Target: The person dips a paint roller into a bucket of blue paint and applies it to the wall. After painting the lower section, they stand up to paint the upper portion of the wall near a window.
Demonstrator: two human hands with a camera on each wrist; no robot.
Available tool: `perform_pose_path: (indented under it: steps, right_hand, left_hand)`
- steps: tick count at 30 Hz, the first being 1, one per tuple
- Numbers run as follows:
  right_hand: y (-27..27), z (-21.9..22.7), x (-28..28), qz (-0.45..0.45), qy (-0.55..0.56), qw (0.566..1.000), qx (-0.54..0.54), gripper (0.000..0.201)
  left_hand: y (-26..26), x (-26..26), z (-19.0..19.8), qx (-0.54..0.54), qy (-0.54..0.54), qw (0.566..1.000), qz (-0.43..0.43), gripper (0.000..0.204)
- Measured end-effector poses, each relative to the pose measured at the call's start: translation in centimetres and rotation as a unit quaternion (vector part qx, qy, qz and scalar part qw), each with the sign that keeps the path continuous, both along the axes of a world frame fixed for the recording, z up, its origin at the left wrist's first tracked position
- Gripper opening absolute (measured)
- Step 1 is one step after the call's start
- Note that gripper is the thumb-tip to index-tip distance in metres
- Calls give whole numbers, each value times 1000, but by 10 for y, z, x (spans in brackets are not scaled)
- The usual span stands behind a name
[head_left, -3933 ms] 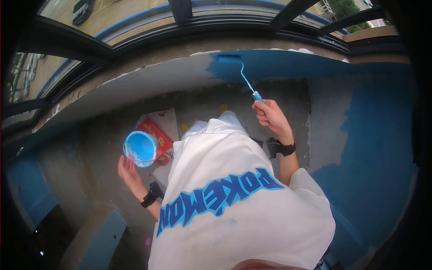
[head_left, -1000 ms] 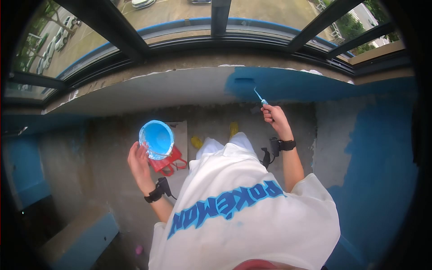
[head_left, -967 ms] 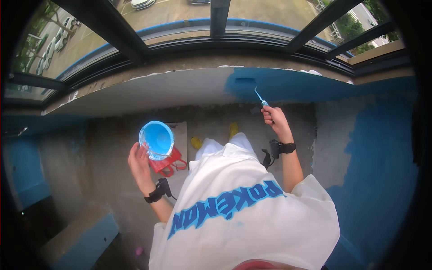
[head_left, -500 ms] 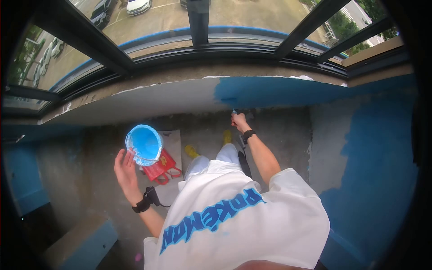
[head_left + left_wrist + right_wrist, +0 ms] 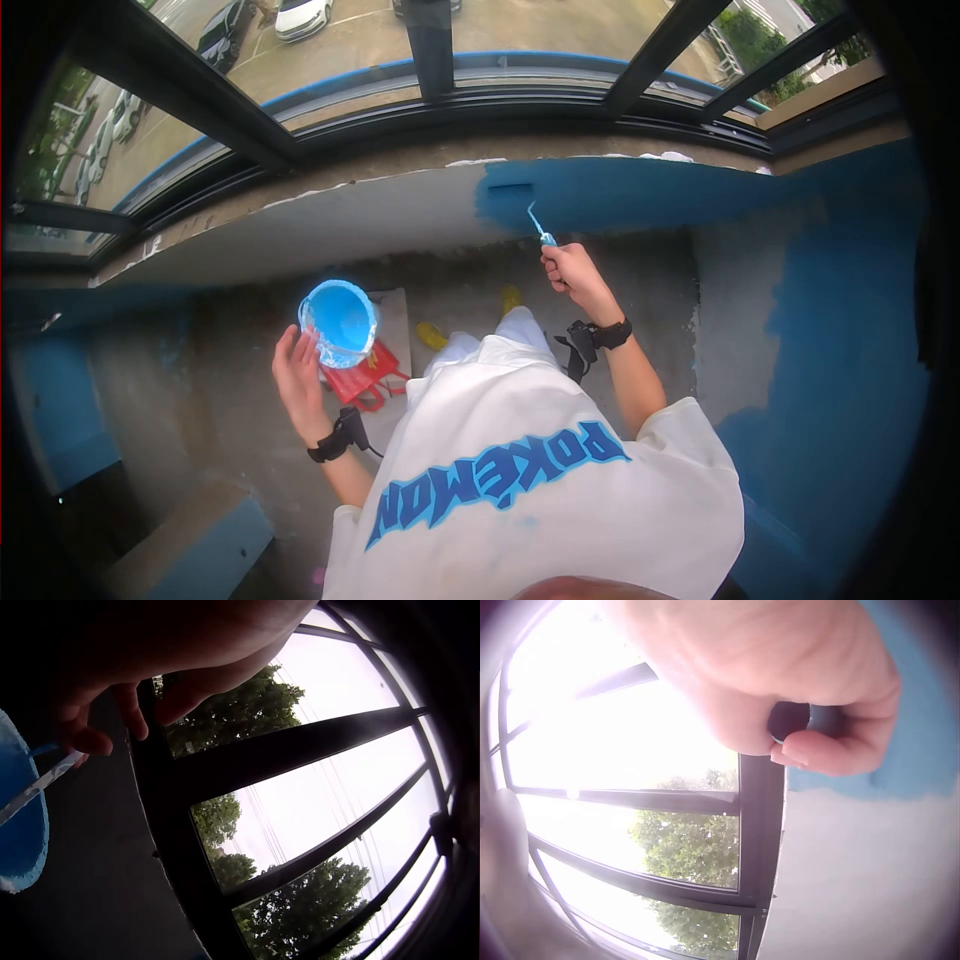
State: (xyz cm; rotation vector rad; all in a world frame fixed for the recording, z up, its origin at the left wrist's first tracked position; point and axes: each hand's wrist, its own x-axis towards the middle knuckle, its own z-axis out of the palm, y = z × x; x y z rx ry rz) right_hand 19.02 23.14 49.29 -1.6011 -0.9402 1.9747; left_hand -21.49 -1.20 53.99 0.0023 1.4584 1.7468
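My right hand (image 5: 582, 275) grips the handle of a paint roller (image 5: 547, 240). Its blue-covered head (image 5: 511, 190) lies against the low wall, on the wet blue paint near its left edge. In the right wrist view the dark butt of the roller handle (image 5: 789, 722) shows between curled fingers. On the other side, my left hand (image 5: 297, 375) holds a paint bucket (image 5: 343, 318) with light blue paint inside and pale smears on its rim. In the left wrist view the fingertips hook the bucket's paint-coated bail handle (image 5: 39, 787).
A red bag (image 5: 362, 382) lies on a pale board (image 5: 394, 310) below the bucket. Dark-framed windows (image 5: 432, 50) run above the ledge (image 5: 380, 165). Left of the blue paint the low wall (image 5: 390, 220) is bare grey. The right wall (image 5: 840, 330) is partly blue.
Half a second ago the roller was low on the wall; it has since moved up, with the right hand shifting up and right. The left hand keeps holding the bucket. The camera view has shifted somewhat.
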Motion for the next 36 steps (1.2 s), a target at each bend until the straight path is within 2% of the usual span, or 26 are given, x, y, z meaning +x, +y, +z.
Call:
perform_pose_path:
  steps: [2,6,8,11,15,17,19,24,26,27,29,31,34,36]
  right_hand:
    - [-9,31,8,0,40,999,3,24]
    - [-22,63,18,21,3,999,27,24]
    - [-25,74,22,30,0,1000,1,25]
    - [-25,82,22,28,42,998,-22,24]
    - [-20,64,4,6,89,996,-11,24]
    - [-12,36,-10,-14,106,994,-26,23]
    - [6,-6,-26,0,72,997,-27,22]
    - [49,-134,-71,-35,61,993,-91,16]
    - [53,-167,-82,-29,68,993,-89,16]
    - [51,-169,-88,-35,68,993,-89,16]
    - [51,-167,-86,-33,80,992,-93,16]
    - [51,-144,-77,-41,91,989,-105,15]
    - [40,-71,-54,-12,98,991,-94,17]
    - [27,-24,-35,17,78,995,-64,19]
  left_hand:
    - [6,-3,-5,1,-20,1000,-19,44]
    - [6,-9,-19,-16,-23,1000,-7,46]
    - [6,-9,-19,-20,-27,999,-1,46]
    - [3,-8,-21,-7,-28,1000,0,46]
    - [0,-9,-23,-7,-23,1000,8,46]
    - [-2,-14,-24,-2,-22,1000,17,47]
    - [-5,-15,-24,-3,-22,1000,20,48]
    - [-13,-25,-27,0,-7,999,38,46]
    - [-17,-22,-25,-1,2,999,46,45]
    - [-18,-20,-21,-5,10,999,49,43]
    - [-23,-22,-22,-8,22,998,54,41]
    - [-26,-26,-31,-6,17,998,60,40]
    - [-24,-20,-29,-24,20,997,73,39]
    - [-27,-26,-42,-26,11,998,56,42]
